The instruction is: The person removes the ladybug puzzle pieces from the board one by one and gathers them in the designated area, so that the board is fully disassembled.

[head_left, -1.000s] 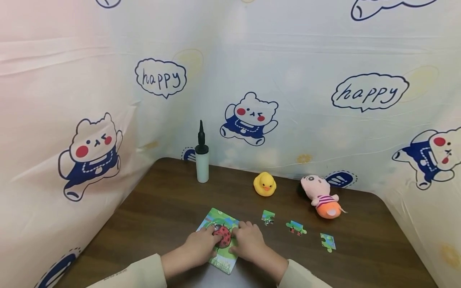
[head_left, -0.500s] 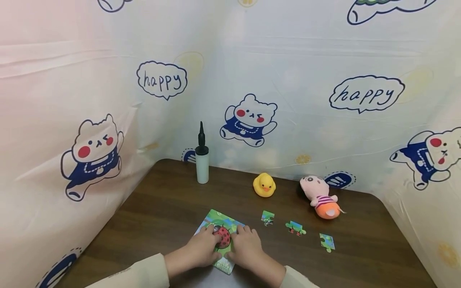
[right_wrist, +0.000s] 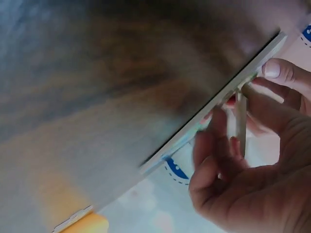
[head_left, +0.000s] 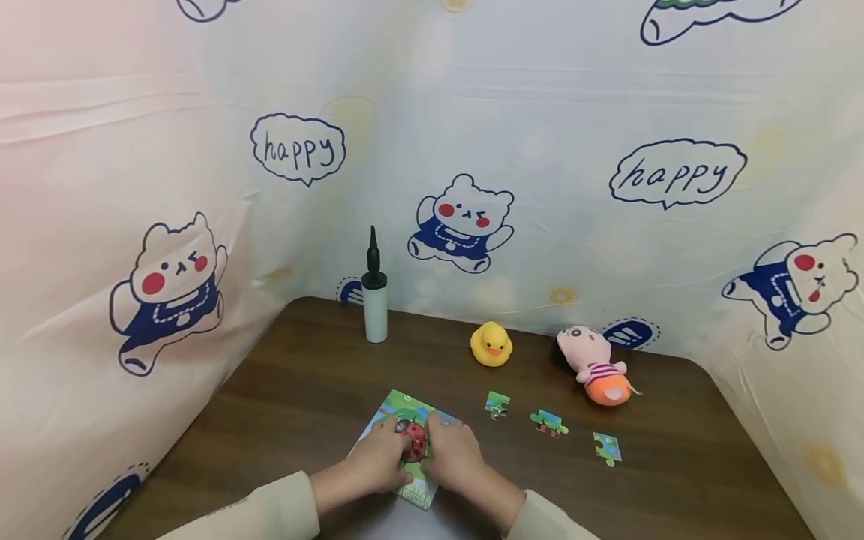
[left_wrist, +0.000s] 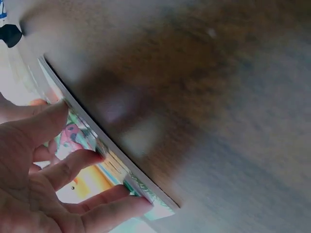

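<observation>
A ladybug jigsaw board (head_left: 407, 403) lies on the dark wooden table between my two hands. My left hand (head_left: 380, 456) rests on its left side; in the left wrist view the fingertips (left_wrist: 141, 205) touch the board's printed face near the edge. My right hand (head_left: 455, 454) works at the red spotted ladybug part (head_left: 415, 444). Between its thumb and fingers, the right wrist view shows a thin puzzle piece (right_wrist: 241, 121), seen edge-on and tilted up from the board. The back of the hand hides much of the board's right side.
Three loose puzzle pieces, one being a middle piece (head_left: 549, 423), lie right of the board. Behind them sit a yellow rubber duck (head_left: 491, 345) and a plush doll (head_left: 594, 366). A pale green hand pump (head_left: 375, 311) stands at the back left, before a printed cloth.
My right fingers have closed in over the ladybug, and a piece there now tilts up in their pinch. The left hand stays on the board. The head view has shifted slightly.
</observation>
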`<act>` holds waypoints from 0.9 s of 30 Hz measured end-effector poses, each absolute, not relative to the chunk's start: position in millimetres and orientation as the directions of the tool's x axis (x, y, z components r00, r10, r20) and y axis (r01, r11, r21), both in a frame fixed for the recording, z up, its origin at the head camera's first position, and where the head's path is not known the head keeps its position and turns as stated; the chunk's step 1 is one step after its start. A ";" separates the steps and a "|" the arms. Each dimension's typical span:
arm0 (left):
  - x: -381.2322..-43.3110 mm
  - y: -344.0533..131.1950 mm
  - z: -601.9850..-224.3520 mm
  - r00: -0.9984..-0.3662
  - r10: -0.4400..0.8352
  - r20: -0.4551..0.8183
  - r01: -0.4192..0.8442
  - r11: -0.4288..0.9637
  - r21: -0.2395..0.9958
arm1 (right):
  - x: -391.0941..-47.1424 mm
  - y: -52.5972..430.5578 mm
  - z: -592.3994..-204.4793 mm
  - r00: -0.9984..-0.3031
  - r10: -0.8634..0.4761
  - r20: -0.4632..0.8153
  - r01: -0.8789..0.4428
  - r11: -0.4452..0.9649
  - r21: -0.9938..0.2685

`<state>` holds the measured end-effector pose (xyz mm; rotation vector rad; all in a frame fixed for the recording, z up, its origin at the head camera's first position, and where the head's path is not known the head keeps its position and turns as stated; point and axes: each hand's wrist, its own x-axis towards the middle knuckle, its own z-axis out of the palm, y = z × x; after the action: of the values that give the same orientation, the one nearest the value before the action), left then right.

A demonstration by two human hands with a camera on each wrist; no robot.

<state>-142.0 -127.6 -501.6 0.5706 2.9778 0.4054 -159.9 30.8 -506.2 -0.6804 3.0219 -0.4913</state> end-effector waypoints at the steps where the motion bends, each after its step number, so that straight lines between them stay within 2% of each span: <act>1: -143.3 -127.0 -502.8 -0.926 0.377 -0.024 0.357 0.894 0.270 | -159.1 33.0 -505.5 -0.911 -0.407 0.069 -0.404 0.845 -0.349; 7: -149.8 -125.2 -506.7 -0.929 0.369 -0.005 0.357 0.902 0.241 | -159.9 53.8 -491.7 -0.926 -0.377 0.027 -0.304 0.699 -0.647; 12: -154.0 -127.2 -504.1 -0.937 0.348 -0.016 0.335 0.911 0.240 | -166.7 87.1 -470.3 -0.922 -0.388 0.008 -0.264 0.613 -0.745; 15: -154.5 -129.2 -502.0 -0.946 0.322 -0.025 0.306 0.920 0.245 | -171.0 112.7 -463.9 -0.939 -0.345 -0.009 -0.212 0.597 -0.774; 21: -152.9 -130.4 -503.3 -0.940 0.342 -0.012 0.330 0.913 0.239 | -168.5 182.2 -464.5 -0.989 -0.128 -0.075 -0.031 0.673 -0.739; 24: -153.6 -130.7 -504.6 -0.938 0.348 0.002 0.338 0.911 0.236 | -164.5 220.4 -469.8 -0.990 -0.029 -0.141 0.074 0.734 -0.675; 27: -154.3 -130.6 -505.6 -0.940 0.340 -0.009 0.329 0.916 0.228 | -159.2 252.6 -478.3 -0.983 0.006 -0.181 0.109 0.818 -0.565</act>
<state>-154.3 -130.6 -505.6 0.5290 3.0280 0.3478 -159.2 252.6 -478.3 0.0896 2.8304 -0.8946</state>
